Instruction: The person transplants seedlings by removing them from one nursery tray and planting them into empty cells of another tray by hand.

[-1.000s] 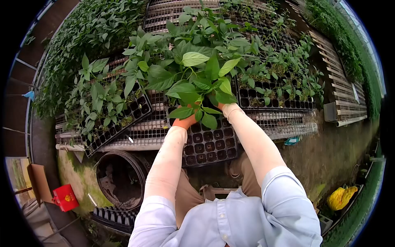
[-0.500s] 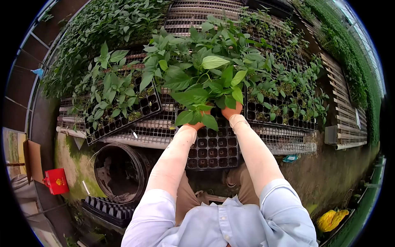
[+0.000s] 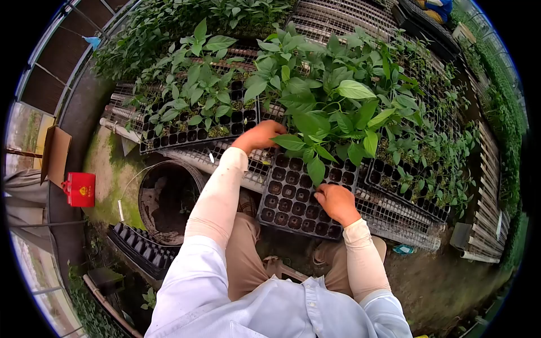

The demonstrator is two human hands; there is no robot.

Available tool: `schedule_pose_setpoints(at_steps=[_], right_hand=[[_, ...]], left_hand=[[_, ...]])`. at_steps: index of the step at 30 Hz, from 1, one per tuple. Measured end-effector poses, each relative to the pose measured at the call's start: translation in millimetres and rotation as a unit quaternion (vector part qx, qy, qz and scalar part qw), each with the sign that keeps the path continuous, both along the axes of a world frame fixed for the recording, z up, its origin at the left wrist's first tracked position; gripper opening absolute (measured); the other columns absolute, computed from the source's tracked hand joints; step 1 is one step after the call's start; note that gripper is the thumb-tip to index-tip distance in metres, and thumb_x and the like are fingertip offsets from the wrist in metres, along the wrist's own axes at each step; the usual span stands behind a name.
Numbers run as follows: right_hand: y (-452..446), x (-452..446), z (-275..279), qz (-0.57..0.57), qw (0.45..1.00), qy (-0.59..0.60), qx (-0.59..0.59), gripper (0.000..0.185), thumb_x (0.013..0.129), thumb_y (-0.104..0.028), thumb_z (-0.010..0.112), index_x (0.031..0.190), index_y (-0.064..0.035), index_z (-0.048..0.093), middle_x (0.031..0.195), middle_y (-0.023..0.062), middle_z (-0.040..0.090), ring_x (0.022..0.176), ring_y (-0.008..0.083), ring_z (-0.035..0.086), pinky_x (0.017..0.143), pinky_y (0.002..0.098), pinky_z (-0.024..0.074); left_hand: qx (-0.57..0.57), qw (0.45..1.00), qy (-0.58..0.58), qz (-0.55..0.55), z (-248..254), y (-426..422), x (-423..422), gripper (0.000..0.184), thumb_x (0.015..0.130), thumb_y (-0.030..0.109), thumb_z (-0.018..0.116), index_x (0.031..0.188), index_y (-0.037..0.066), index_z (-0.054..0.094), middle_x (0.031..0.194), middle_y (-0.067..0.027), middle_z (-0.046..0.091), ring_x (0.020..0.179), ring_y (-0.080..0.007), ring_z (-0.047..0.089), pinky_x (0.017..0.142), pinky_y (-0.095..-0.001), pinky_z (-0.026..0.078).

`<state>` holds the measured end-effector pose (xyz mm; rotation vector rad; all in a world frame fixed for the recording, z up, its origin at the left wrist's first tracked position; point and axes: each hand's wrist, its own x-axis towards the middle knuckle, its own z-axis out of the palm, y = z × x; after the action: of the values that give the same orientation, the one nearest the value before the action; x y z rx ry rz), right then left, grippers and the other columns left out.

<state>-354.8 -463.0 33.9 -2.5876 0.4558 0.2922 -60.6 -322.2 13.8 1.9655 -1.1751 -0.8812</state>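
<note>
A black seedling tray (image 3: 290, 205) sits at a slant before me, its near cells holding dark soil and no plants. Leafy green seedlings (image 3: 332, 107) crowd over its far part and hide those cells. My left hand (image 3: 260, 137) is at the tray's far left corner, fingers curled and their tips partly behind a leaf; what they hold is hidden. Over the tray's right side, my right hand (image 3: 339, 203) has its thumb and fingers drawn together at the cells, just below a hanging leaf tip. Anything in that pinch is too small to make out.
Other seedling trays flank this one, a left tray (image 3: 194, 135) and a right tray (image 3: 400, 188), on a mesh bench (image 3: 394, 217). A black bucket (image 3: 169, 197), stacked trays (image 3: 135, 250) and a red box (image 3: 80, 189) stand at left. Someone's blue clothing (image 3: 442, 8) shows far right.
My hands have come apart: the left to the tray's far left corner, the right back toward me over the near cells. The view has shifted, and the tray appears more slanted.
</note>
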Motion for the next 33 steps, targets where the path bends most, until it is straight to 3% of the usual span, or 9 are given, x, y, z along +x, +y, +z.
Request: schedule_pose_setpoints(at_steps=[2,3,7,9,11,14,19,25,33], right_hand=[[4.5,4.6,-5.7,0.024,1.0,0.013,-0.003,0.026,0.089,-0.033,0.066,0.1,-0.0094,0.071,0.09,0.0149,0.071,0.087,0.0371,0.068,0.073,0.048,0.0529],[3.6,10.6,-0.8,0.039,0.999,0.022,-0.002,0.026,0.089,-0.033,0.066,0.097,-0.0092,0.07,0.088,0.0143,0.071,0.085,0.0368,0.068,0.072,0.0482,0.0524],[-1.8,22.5,-15.5,0.062,0.996,-0.049,-0.028,0.023,0.087,-0.032,0.067,0.092,-0.0092,0.068,0.084,0.0129,0.069,0.081,0.0367,0.067,0.068,0.0487,0.0515],[-2.7,27.7,-23.9,0.074,0.994,-0.068,-0.03,0.023,0.087,-0.031,0.068,0.091,-0.0089,0.066,0.083,0.0125,0.069,0.08,0.0372,0.066,0.065,0.0485,0.0514],[1.4,35.6,-21.8,0.077,0.996,-0.041,-0.036,0.023,0.086,-0.027,0.07,0.102,-0.0097,0.069,0.088,0.0118,0.07,0.084,0.0354,0.068,0.073,0.0452,0.0533],[2.6,39.9,-21.7,0.078,0.993,-0.086,-0.012,0.024,0.085,-0.025,0.071,0.102,-0.0092,0.069,0.089,0.0126,0.07,0.083,0.0359,0.067,0.07,0.0456,0.0525],[0.2,40.9,-31.5,0.098,0.986,-0.133,-0.021,0.024,0.083,-0.024,0.073,0.101,-0.0088,0.069,0.088,0.0123,0.07,0.08,0.0359,0.067,0.068,0.0461,0.0519],[0.5,44.2,-34.2,0.113,0.982,-0.146,-0.03,0.024,0.083,-0.024,0.072,0.101,-0.0079,0.07,0.087,0.013,0.07,0.08,0.0362,0.067,0.069,0.0459,0.0521],[-1.2,43.8,-31.2,0.101,0.986,-0.133,-0.01,0.024,0.085,-0.025,0.07,0.104,-0.0106,0.067,0.086,0.0123,0.069,0.081,0.0364,0.066,0.069,0.0462,0.0513]], left_hand=[[0.009,0.977,0.092,0.191,-19.5,22.8,41.2,0.014,0.083,0.007,0.061,0.085,-0.003,0.071,0.076,-0.013,0.069,0.067,-0.0213,0.067,0.065,-0.0353,0.053],[0.044,0.973,-0.031,0.224,0.0,28.2,47.5,0.015,0.078,0.0,0.054,0.084,-0.004,0.067,0.081,-0.0122,0.069,0.076,-0.0221,0.065,0.073,-0.0352,0.052],[-0.012,0.947,-0.151,0.283,-45.0,25.7,92.6,0.041,0.083,0.011,0.063,0.123,0.003,0.063,0.117,-0.0205,0.067,0.108,-0.0317,0.065,0.095,-0.0386,0.048],[-0.064,0.914,-0.295,0.273,-55.3,16.2,84.2,0.032,0.081,0.006,0.069,0.113,0.005,0.067,0.094,-0.0181,0.066,0.1,-0.0429,0.06,0.088,-0.0467,0.048],[-0.035,0.908,-0.292,0.297,-53.4,10.5,74.7,0.02,0.082,0.006,0.07,0.101,0.002,0.069,0.094,-0.0203,0.062,0.101,-0.0414,0.057,0.088,-0.0488,0.045],[-0.221,0.852,-0.314,0.355,-72.5,4.7,95.0,0.004,0.079,0.001,0.064,0.081,-0.002,0.064,0.082,-0.0211,0.059,0.083,-0.0406,0.055,0.073,-0.0493,0.042],[-0.272,0.836,-0.275,0.39,-85.6,14.3,96.9,0.008,0.082,0.006,0.062,0.079,-0.002,0.062,0.078,-0.0235,0.059,0.075,-0.0443,0.056,0.07,-0.0521,0.043],[-0.099,0.843,-0.081,0.522,-91.5,20.3,99.7,0.025,0.091,0.027,0.059,0.096,0.005,0.069,0.088,-0.0211,0.069,0.081,-0.0445,0.064,0.074,-0.0529,0.048],[-0.077,0.852,-0.188,0.483,-62.5,17.1,90.8,0.024,0.087,0.028,0.065,0.094,0.006,0.072,0.091,-0.0167,0.072,0.088,-0.0397,0.067,0.078,-0.0492,0.05]])
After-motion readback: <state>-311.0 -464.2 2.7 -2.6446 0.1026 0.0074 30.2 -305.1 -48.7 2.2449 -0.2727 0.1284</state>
